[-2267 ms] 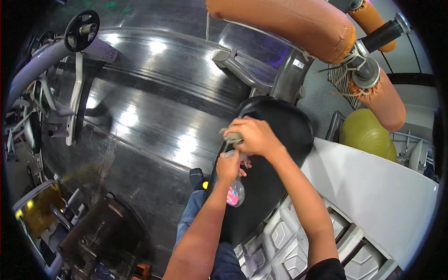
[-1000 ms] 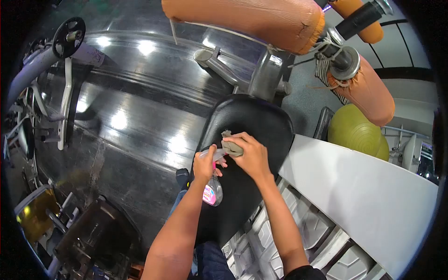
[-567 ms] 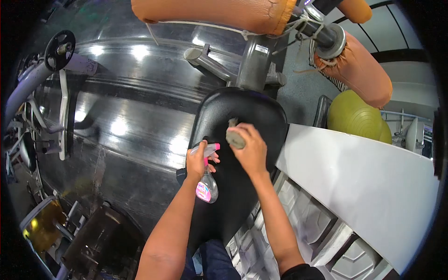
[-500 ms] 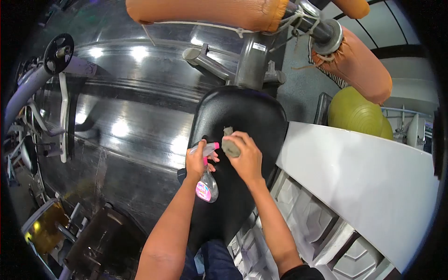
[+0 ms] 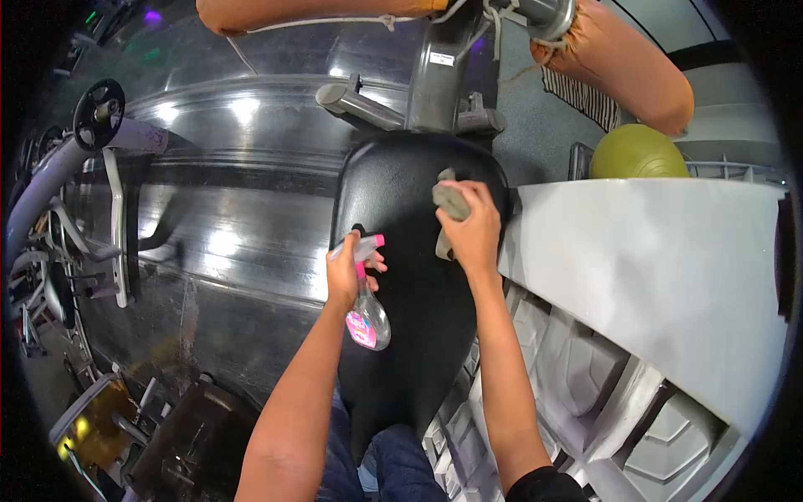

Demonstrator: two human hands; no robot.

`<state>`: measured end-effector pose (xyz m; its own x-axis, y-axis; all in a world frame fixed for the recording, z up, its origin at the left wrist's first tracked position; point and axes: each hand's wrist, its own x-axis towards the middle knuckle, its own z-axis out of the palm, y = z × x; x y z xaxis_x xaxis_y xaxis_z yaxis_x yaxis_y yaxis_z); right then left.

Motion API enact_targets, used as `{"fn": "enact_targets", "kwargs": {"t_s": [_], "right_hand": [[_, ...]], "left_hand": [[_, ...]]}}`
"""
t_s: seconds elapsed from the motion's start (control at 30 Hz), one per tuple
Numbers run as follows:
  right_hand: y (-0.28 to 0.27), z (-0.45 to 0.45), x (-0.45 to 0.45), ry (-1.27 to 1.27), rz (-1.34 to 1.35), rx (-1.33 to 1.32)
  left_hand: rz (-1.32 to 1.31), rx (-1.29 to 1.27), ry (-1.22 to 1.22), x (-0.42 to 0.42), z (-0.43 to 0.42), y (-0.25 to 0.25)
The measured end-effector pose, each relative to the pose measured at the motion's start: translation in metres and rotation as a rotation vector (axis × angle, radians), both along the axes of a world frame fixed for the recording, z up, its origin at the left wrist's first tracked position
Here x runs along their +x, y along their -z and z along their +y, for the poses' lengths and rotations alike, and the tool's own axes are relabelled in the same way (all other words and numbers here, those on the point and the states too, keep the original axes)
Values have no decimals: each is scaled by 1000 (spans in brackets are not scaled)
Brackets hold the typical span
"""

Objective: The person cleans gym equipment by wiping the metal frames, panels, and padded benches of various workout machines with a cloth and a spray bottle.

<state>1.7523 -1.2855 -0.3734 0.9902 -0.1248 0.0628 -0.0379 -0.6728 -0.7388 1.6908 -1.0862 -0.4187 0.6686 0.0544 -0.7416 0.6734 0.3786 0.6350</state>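
Note:
My left hand (image 5: 351,263) is wrapped round the neck of a clear spray bottle (image 5: 374,320) with a pink nozzle and a pink label. The bottle is held over the left side of a black padded bench (image 5: 410,351). In my right hand (image 5: 473,226) is a bunched grey-green cloth (image 5: 452,201), near the right side of the bench's wide far end. Part of the cloth hangs below my fingers. Whether it touches the padding I cannot tell.
Orange padded rollers (image 5: 619,63) on a metal post (image 5: 435,79) stand beyond the bench. A white panel (image 5: 636,251) runs along the right, with a green exercise ball (image 5: 640,153) behind it. Gym machines (image 5: 100,125) stand at the left, on dark shiny flooring.
My right hand has moved with the cloth up and to the right over the bench. My left hand still holds the spray bottle, slightly farther left in view. The camera view has shifted.

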Motion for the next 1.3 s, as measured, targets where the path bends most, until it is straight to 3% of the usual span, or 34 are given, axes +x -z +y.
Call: {"fn": "enact_targets", "kwargs": {"t_s": [0.13,0.2,0.23,0.3,0.33,0.4,0.53,0.63,0.83,0.9,1.03,1.13,1.3], "right_hand": [[11,0,-49,-93,52,72],[14,-9,-68,27,253,410],[16,-17,-73,23,246,407],[23,-32,-84,298,521,976],[29,-36,-91,369,522,1080],[37,-38,-103,355,479,1075],[43,-37,-108,271,440,979],[43,-37,-106,248,444,964],[40,-40,-103,268,469,1008],[33,-35,-103,265,447,976],[29,-26,-106,187,397,857],[21,-27,-100,156,402,804],[-7,-27,-32,-22,-36,343]], "left_hand": [[-8,42,10,2,-1,-9],[-40,60,17,0,-1,-6],[-72,78,29,0,-1,-6],[-74,82,36,-5,0,-11],[-100,88,126,-9,3,-14],[-140,91,216,-16,-1,-20],[-317,491,287,-13,-22,-45],[-322,592,274,0,-37,-52],[-209,431,160,23,-51,-38],[-136,260,-26,22,-54,-27],[-70,52,63,24,-35,-13],[-24,71,164,30,-31,-14],[-31,52,209,30,-27,1]]}}
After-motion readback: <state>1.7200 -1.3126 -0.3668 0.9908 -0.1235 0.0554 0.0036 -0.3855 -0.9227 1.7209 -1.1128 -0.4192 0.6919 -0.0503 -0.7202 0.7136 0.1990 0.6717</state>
